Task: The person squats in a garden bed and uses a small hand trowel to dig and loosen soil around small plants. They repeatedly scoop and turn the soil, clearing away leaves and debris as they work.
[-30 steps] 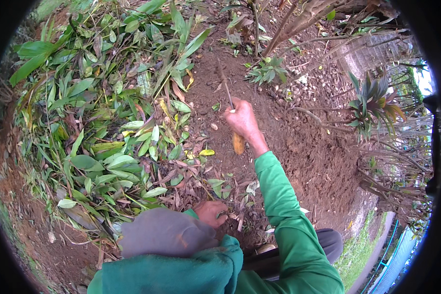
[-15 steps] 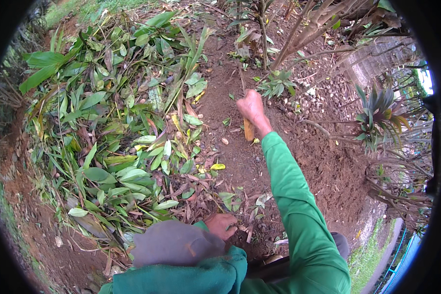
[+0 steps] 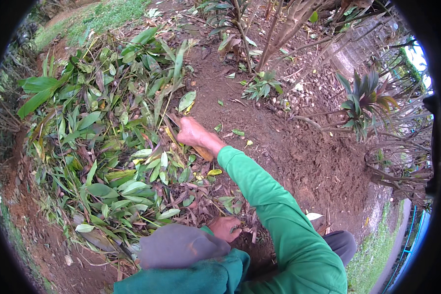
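Observation:
My right hand (image 3: pixel 195 134) reaches forward in a green sleeve and is shut on a tool's wooden handle (image 3: pixel 204 153). The tool's working end is hidden among cut leaves at the edge of a big leaf pile (image 3: pixel 112 147). My left hand (image 3: pixel 225 227) rests low near my body with its fingers curled into dry leaves and twigs on the soil. Whether it holds anything is unclear. A grey knee (image 3: pixel 181 245) is just left of it.
Bare brown soil (image 3: pixel 304 157) stretches right of my arm. A small green plant (image 3: pixel 262 85) and thin shrub stems (image 3: pixel 279 34) stand ahead. A spiky reddish-green plant (image 3: pixel 365 100) and dry branches are at the right. Grass (image 3: pixel 377 259) borders the lower right.
My right hand has moved left and nearer, from the bare soil to the edge of the leaf pile, still gripping the handle. My left hand has stayed low in the litter.

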Demonstrator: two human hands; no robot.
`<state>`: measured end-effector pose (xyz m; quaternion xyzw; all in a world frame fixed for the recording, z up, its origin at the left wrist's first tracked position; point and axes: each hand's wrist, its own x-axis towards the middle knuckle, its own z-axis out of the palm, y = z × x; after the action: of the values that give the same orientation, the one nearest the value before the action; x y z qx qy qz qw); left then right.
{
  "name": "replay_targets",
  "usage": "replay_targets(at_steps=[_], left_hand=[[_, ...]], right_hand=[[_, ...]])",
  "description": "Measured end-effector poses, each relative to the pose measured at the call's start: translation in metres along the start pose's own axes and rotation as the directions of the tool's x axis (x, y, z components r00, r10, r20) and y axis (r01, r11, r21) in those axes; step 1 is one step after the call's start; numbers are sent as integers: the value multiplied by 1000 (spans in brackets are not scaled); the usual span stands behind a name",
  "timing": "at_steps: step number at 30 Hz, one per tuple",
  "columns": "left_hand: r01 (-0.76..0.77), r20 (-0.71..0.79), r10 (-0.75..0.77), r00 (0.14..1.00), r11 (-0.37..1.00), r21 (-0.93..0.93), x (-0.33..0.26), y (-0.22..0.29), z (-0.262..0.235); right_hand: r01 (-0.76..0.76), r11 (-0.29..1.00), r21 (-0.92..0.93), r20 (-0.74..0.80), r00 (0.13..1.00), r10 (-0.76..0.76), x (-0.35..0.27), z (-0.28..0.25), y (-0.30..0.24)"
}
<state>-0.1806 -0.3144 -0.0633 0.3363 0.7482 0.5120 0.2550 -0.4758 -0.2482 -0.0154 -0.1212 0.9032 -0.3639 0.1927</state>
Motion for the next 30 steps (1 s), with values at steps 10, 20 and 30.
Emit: replay_targets(at_steps=[10, 20, 30], left_hand=[[-30, -48, 28, 998, 998, -46, 2, 1, -2], [1, -34, -2, 999, 1000, -30, 3, 3, -3], [-15, -34, 13, 999, 999, -52, 2, -1, -2]], right_hand=[[-219, 974, -52, -468, 867, 170, -63, -103, 93], [-183, 945, -269, -173, 975, 140, -24, -87, 95], [-313, 944, 102, -498, 806, 321, -46, -48, 62]])
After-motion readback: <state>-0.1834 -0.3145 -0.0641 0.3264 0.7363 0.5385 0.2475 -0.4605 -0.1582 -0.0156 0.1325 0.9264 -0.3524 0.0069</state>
